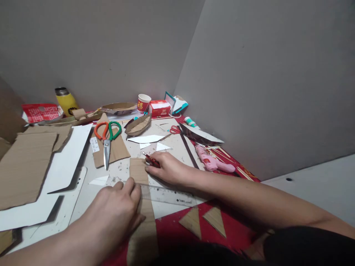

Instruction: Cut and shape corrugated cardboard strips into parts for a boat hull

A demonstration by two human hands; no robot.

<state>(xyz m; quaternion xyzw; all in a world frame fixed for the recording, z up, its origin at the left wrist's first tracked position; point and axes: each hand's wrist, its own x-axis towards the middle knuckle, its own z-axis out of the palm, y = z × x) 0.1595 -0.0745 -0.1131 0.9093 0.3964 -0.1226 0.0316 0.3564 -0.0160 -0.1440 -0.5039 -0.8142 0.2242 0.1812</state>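
The cardboard strip (142, 236) lies directly under my left hand (118, 205) and runs away from me past my right hand (169, 168). Across it, between the two hands, sits the clear ruler (173, 195), its left end under my left fingers, probably pressed there so that neither layer slides. That hand is partly open: the fingers are bent over the ruler, the thumb is set apart on the strip, and I see nothing clasped in it.

My right hand is nearly closed, thumb and fingers pinching a slim red tool (152, 160). It rests by the strip's right edge, with the tool's metal-looking end pointing away from me; I can't tell whether its near end touches anything.

Beyond my left hand, the scissors (107, 157) lie on a cardboard piece (120, 147), handles away from me. Left of that hand are stacked cardboard sheets (27, 166). Right of my right hand lies the pink glue gun (212, 159); nearer me than that forearm, two cardboard triangles (192, 221) rest on the red cloth (172, 234).
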